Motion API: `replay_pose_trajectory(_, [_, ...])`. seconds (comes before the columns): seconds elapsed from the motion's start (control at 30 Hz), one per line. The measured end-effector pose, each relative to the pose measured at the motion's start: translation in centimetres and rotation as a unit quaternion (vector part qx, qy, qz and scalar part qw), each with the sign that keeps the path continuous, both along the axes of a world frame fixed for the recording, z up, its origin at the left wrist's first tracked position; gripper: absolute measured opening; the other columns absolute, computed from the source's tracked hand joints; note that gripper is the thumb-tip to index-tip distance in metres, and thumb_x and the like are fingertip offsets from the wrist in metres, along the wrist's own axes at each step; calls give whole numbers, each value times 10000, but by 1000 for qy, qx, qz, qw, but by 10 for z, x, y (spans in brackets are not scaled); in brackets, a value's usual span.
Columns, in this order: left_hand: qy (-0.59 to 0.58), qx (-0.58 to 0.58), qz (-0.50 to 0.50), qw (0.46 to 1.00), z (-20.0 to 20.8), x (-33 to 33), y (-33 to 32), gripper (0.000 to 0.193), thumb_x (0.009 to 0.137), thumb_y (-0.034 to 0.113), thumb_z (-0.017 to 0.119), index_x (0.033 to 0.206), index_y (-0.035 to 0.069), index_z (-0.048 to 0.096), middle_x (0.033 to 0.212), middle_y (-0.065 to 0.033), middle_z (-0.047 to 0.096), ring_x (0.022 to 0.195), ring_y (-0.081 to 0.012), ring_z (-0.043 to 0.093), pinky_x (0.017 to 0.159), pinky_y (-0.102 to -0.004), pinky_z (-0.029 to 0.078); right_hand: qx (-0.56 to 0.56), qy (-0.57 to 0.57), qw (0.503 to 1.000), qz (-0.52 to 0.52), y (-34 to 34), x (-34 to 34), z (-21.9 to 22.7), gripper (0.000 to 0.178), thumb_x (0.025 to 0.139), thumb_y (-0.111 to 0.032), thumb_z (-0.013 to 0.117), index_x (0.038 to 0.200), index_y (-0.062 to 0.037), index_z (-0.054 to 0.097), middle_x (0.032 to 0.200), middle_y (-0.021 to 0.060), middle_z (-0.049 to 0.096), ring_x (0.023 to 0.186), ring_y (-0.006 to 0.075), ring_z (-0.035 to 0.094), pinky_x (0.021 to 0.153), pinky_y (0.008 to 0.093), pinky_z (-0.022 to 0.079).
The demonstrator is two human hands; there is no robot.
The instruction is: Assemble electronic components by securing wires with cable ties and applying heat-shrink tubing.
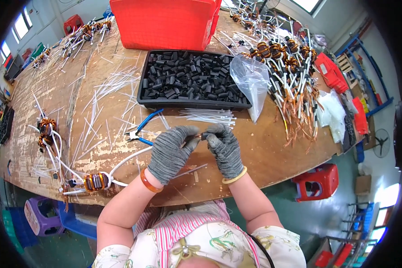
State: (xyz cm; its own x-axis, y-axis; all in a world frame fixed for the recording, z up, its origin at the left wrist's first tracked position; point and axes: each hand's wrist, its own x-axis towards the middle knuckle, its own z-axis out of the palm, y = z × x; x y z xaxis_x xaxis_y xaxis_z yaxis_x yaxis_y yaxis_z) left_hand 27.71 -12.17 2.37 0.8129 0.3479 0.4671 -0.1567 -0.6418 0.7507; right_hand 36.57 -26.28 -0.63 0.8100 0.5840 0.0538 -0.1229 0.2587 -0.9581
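Both my hands, in grey knit gloves, meet over the near middle of the table. My left hand [173,149] is closed in a pinch on the end of a white-sleeved wire [128,157], which runs behind it from a copper-wound coil [96,182]. A bit of copper shows at its fingertips. My right hand [224,149] pinches a small black sleeve [204,136], held against that wire end; whether the wire is inside it, I cannot tell. Blue-handled cutters [143,127] lie just beyond my left hand, and white cable ties [207,116] lie beyond both.
A black tray [194,103] full of short black sleeves stands ahead, a red bin [165,24] behind it. A clear plastic bag [251,82] overlaps its right end. Finished-looking coils with leads [295,67] are heaped at right; another coil [47,131] lies left among scattered tie offcuts.
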Motion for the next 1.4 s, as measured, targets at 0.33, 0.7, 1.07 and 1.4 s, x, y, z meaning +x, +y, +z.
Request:
replay_pose_trajectory(0.33, [30, -70, -25, 997, -6, -12, 14, 183, 758, 131, 690, 914, 38, 660, 836, -123, 646, 762, -287, 629, 692, -360, 501, -63, -27, 997, 26, 10, 2, -18, 276, 812, -210, 691, 1007, -64, 560, 915, 37, 622, 613, 50, 472, 516, 175, 390])
replay_pose_trajectory(0.7, [45, 95, 59, 993, -22, -62, 53, 193, 791, 84, 657, 983, 72, 663, 790, -108, 639, 711, -278, 615, 662, -358, 491, -1, 165, 980, 113, 36, -15, -12, 212, 837, -215, 667, 974, -60, 623, 740, -27, 563, 551, 31, 415, 469, 181, 321])
replay_pose_trajectory(1.07, [189, 116, 148, 964, -17, -110, 75, 172, 825, 133, 622, 971, 46, 653, 828, -144, 627, 745, -310, 602, 668, -378, 478, -119, 13, 984, 129, 48, -16, -14, 196, 867, -224, 613, 963, -54, 623, 777, -14, 571, 548, 33, 407, 462, 178, 313])
replay_pose_trajectory(1.4, [90, 84, 117, 986, -40, -116, 87, 148, 839, 154, 631, 923, 36, 660, 783, -138, 619, 703, -301, 601, 638, -366, 480, -63, 0, 992, 106, 73, -15, -11, 188, 806, -147, 688, 951, -32, 656, 812, -11, 634, 653, 56, 504, 591, 201, 411])
